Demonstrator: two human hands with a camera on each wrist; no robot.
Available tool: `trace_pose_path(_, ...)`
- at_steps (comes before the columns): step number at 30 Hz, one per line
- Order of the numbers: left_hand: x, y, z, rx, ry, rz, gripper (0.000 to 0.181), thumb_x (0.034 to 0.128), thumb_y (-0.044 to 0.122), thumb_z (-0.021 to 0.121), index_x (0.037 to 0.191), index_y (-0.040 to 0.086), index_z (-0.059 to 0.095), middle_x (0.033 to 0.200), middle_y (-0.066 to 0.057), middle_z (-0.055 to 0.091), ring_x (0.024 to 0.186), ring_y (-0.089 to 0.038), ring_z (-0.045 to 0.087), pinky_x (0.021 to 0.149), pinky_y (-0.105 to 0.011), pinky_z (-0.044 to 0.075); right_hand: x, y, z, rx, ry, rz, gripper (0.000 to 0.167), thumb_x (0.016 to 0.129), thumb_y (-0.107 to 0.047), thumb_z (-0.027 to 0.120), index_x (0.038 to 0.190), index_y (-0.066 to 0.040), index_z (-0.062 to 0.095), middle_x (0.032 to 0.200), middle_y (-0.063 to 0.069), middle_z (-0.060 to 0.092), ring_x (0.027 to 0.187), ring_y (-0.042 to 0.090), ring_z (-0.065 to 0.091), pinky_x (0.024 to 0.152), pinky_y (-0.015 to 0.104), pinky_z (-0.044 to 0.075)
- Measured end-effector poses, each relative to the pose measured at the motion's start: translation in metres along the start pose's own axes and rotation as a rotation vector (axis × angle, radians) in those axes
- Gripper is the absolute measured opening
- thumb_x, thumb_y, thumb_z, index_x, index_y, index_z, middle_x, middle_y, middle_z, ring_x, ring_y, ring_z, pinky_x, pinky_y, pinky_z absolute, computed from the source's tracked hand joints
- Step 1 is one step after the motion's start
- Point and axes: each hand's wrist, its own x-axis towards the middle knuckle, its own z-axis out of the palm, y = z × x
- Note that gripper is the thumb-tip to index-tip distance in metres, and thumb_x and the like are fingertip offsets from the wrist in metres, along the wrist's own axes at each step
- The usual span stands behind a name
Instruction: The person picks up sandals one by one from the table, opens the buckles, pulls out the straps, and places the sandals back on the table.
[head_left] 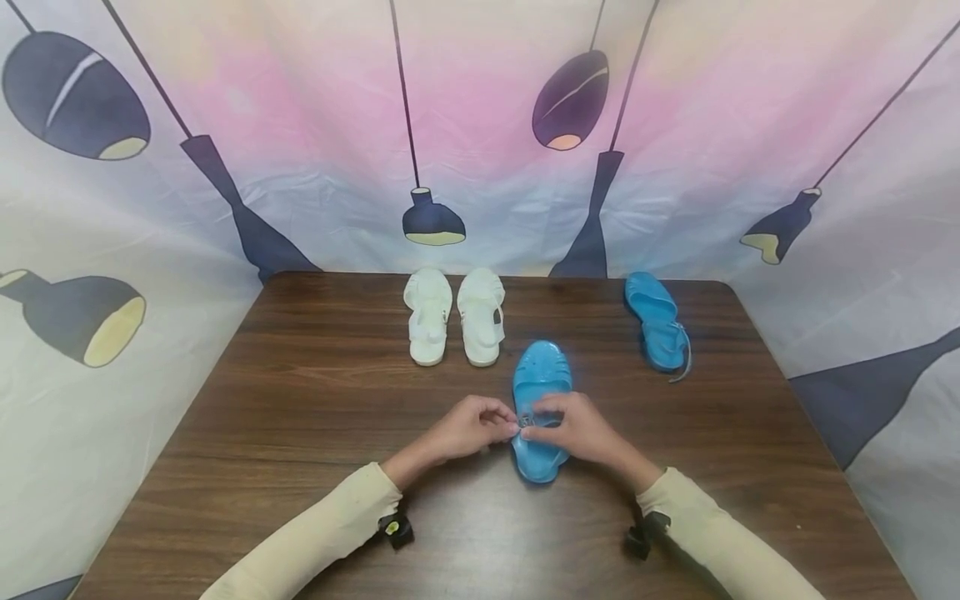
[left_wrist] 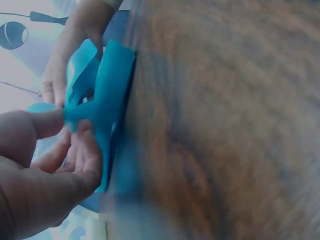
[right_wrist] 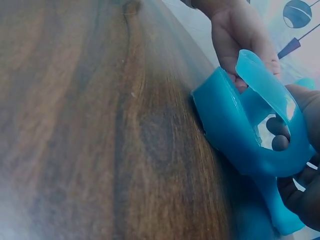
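Note:
A blue jelly sandal [head_left: 542, 367] lies on the wooden table, toe pointing away, between both hands. At its left side my left hand [head_left: 476, 423] pinches the ankle strap by the small metal buckle [head_left: 527, 421]. Thumb and fingertips meet on the strap [left_wrist: 82, 111] in the left wrist view. From the right, my right hand [head_left: 581, 427] reaches over the sandal, thumb and fingers pinching at the buckle. In the right wrist view its fingers [right_wrist: 281, 135] show through the loop of the heel strap [right_wrist: 267, 90]; their exact contact is partly hidden.
Another blue sandal [head_left: 654, 312] lies at the back right, its strap [head_left: 686, 350] hanging loose to the side. A pair of white sandals, a left one [head_left: 427, 337] and a right one [head_left: 482, 337], stands at the table's back edge [head_left: 345, 279]. Behind hangs a lamp-patterned curtain [head_left: 495, 167].

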Motion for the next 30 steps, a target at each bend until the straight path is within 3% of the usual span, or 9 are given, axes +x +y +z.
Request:
trace_pose_path(4,-0.0022,-0.002,-0.0009,0.013,-0.021,-0.021,0.014,0.0999,0.018,0.067,0.106,0.008,0.074,0.088,-0.003,0.071,0.077,-0.019,0.066,0.062,-0.034,0.056,-0.0019,0.0004,0.0019,0.015,0.01,0.019,0.044,0.087,-0.042,0.082,0.117,-0.01,0.076,0.114,0.001,0.076,0.11,0.022,0.069,0.092,0.045,0.058)
trace_pose_path(12,-0.0011,-0.0016,0.0023,-0.06,0.027,-0.009,0.013,0.096,0.014,0.071,0.1,0.002,0.075,0.082,-0.007,0.072,0.073,-0.015,0.064,0.06,-0.031,0.054,-0.0007,-0.0003,0.0003,0.005,-0.003,-0.004,0.04,0.088,-0.041,0.081,0.115,-0.012,0.077,0.112,0.0,0.076,0.107,0.019,0.07,0.09,0.041,0.059)
trace_pose_path(17,0.0016,-0.0019,0.003,-0.063,0.052,0.006,0.011,0.0948,0.012,0.073,0.099,0.003,0.077,0.084,-0.008,0.073,0.074,-0.016,0.064,0.059,-0.029,0.052,0.0005,-0.0024,-0.0006,-0.004,-0.023,-0.029,0.027,0.088,-0.04,0.081,0.105,-0.018,0.078,0.098,-0.01,0.074,0.09,0.012,0.068,0.082,0.032,0.059)
trace_pose_path(21,0.0022,-0.0018,0.0022,-0.037,0.065,0.052,0.012,0.0944,0.012,0.074,0.1,0.003,0.078,0.088,-0.007,0.075,0.075,-0.013,0.065,0.06,-0.026,0.051,0.0013,-0.0037,0.0,-0.004,-0.029,-0.028,0.021,0.089,-0.04,0.08,0.097,-0.022,0.077,0.088,-0.014,0.069,0.08,0.011,0.063,0.076,0.028,0.057)
trace_pose_path(25,-0.0013,-0.0005,0.0007,-0.024,0.082,0.069,0.015,0.0924,0.012,0.077,0.103,0.002,0.077,0.092,-0.008,0.077,0.078,-0.01,0.068,0.063,-0.025,0.054,0.0008,-0.0036,0.0013,0.006,-0.004,-0.005,0.028,0.088,-0.042,0.081,0.103,-0.019,0.078,0.094,-0.013,0.072,0.085,0.01,0.065,0.08,0.032,0.058)
trace_pose_path(30,-0.0059,0.0016,-0.0008,0.013,0.075,0.038,0.018,0.092,0.02,0.078,0.103,0.005,0.077,0.09,-0.003,0.076,0.077,-0.016,0.069,0.06,-0.027,0.056,-0.0004,-0.002,0.0033,0.018,0.032,0.018,0.04,0.087,-0.044,0.081,0.112,-0.013,0.077,0.109,-0.003,0.076,0.102,0.016,0.069,0.088,0.042,0.059)
